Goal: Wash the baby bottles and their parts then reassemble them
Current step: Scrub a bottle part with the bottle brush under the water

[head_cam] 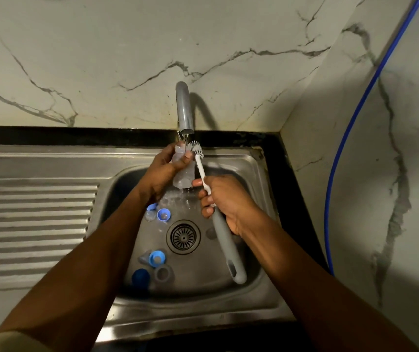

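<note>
My left hand grips a clear baby bottle upright under the running tap, its open neck at the spout. My right hand holds a bottle brush by its grey handle; the white bristle head sits just beside the bottle's neck, outside it. Water splashes below the bottle. In the steel sink lie loose parts: a blue ring and a clear piece at the left, and near the front a blue collar, a dark blue cap and a grey cap.
The drain strainer sits in the middle of the basin. A ribbed steel draining board lies to the left. Marble-patterned walls stand behind and to the right, with a blue hose running down the right wall.
</note>
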Available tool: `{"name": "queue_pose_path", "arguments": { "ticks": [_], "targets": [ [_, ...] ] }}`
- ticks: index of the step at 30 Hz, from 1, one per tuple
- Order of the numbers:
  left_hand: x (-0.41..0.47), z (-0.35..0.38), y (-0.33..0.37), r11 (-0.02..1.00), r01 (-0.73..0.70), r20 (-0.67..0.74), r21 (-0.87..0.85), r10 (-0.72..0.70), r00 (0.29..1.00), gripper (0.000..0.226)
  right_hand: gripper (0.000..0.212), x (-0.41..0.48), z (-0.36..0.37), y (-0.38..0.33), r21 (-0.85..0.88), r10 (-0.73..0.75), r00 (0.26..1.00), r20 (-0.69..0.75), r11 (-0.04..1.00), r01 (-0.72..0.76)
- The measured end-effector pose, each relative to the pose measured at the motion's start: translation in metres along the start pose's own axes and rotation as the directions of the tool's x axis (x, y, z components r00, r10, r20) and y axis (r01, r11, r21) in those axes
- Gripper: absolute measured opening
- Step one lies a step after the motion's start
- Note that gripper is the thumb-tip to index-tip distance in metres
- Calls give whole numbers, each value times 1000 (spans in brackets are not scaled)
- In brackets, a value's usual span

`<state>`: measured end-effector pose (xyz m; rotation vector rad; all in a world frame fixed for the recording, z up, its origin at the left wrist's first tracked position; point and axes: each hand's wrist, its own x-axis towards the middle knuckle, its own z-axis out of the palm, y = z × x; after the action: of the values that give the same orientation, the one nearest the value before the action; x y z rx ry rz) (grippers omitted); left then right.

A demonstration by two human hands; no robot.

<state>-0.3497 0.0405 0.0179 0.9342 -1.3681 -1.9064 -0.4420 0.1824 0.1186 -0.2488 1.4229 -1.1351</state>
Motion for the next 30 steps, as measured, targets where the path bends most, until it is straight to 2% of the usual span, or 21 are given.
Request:
{"name": "queue_pose_path", "arguments": {
  "ticks": [3,6,11,15,18,22,26,30],
  "targets": [
    [-2,2,1,999,-46,-1,1,46,999,49,20,-2,-1,-9,1,42,999,30,999,-42],
    [-1,-2,3,995,-55,15,83,54,998,44,25,1,-6,-18,19,112,991,74,993,-113],
    [0,-17,-5,978,-38,25,205,34,999,49,26,4,-4,-7,21,120,991,51,992,-122],
    [-7,-15,-13,964,-1,59,265,-15,998,50,25,4,-6,-3,93,147,988,55,984,-151],
    [-9,-12,-18,968,24,-44,249,-13,999,47,23,-10,-3,6,58,133,990,48,989,-136],
    [-11,-2,-20,959,22,-133,283,17,991,62,23,-11,3,9,62,115,993,39,991,-118],
    [-12,12,-18,961,-7,-211,276,68,975,57,25,-4,10,-3,103,102,994,35,989,-105],
    [-8,5,-14,965,63,-323,254,23,946,60,23,-16,14,1,18,83,996,37,996,-84]
  ]
}}
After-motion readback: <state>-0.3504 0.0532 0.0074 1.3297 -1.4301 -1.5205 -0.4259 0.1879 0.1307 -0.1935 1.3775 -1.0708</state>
